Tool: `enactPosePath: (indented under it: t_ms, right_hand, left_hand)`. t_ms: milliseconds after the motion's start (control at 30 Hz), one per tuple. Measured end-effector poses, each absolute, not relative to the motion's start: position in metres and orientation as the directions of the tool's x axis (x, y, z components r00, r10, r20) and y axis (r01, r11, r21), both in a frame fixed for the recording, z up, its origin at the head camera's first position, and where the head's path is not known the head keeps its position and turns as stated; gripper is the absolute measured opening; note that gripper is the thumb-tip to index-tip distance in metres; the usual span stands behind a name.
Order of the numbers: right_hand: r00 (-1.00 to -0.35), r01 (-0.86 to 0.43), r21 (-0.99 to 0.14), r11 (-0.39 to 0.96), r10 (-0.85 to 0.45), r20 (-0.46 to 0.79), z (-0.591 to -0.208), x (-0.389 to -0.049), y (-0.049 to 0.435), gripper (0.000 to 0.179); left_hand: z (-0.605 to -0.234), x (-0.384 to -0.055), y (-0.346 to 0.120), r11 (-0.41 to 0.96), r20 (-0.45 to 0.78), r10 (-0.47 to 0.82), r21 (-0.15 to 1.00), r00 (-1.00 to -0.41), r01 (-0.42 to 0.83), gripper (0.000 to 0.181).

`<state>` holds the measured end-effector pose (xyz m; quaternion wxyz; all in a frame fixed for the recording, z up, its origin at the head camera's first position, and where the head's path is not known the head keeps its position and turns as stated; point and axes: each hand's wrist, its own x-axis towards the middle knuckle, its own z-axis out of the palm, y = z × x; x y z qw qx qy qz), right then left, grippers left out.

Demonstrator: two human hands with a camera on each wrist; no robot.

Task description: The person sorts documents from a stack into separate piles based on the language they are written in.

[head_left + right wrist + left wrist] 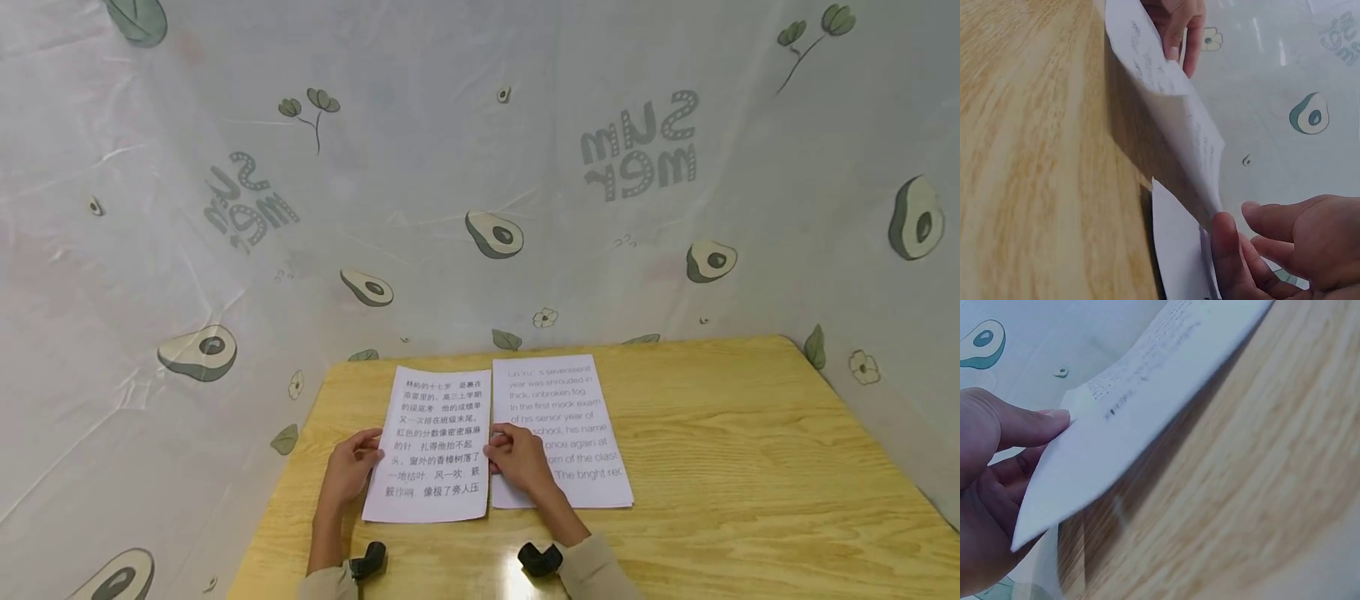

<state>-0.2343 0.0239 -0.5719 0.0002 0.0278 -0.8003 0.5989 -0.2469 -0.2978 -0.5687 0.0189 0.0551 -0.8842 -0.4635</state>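
A white sheet of paper [433,440] printed with Chinese characters is held between the two hands, its near part raised off the table in the wrist views. At its left edge the left hand [350,468] pinches it, thumb on the printed face and fingers behind. The right hand [523,460] holds the opposite edge with bent fingers; part of that grip is hidden. Beneath the right hand lies a second sheet [573,425] with English text, partly covered by that hand. In the right wrist view the held sheet [1166,106] bows along its length.
The wooden table [720,467] extends to the right of the sheets. A pale curtain [420,167] printed with avocados and leaves hangs behind and at the sides. Black wrist devices [540,559] sit at both sleeves.
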Motion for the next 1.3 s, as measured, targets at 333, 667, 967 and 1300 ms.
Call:
enactPosePath:
  t_ms: [333,667,967,1300]
  right_hand:
    - [-1.000,-0.015,-0.961,0.278,0.016,0.020,-0.547,-0.248,0.057,0.037]
    - [-0.991,0.047,-0.936,0.349,0.132,-0.001,-0.537,-0.250,0.140,0.041]
    - [-0.982,0.090,-0.864,0.495,0.188,0.006,-0.533,-0.238,0.184,0.044]
    - [-0.988,0.095,-0.838,0.537,0.152,-0.015,-0.536,-0.226,0.205,0.049]
  left_hand:
    - [-0.543,-0.257,-0.292,0.621,0.024,-0.150,0.780,-0.988,-0.075,0.042]
    - [-0.527,-0.264,-0.255,0.634,0.061,-0.130,0.773,-0.990,-0.036,0.044]
    - [-0.535,-0.269,-0.206,0.617,0.095,-0.068,0.786,-0.993,0.033,0.042]
    - [-0.546,-0.269,-0.159,0.565,0.077,-0.035,0.824,-0.996,0.044,0.041]
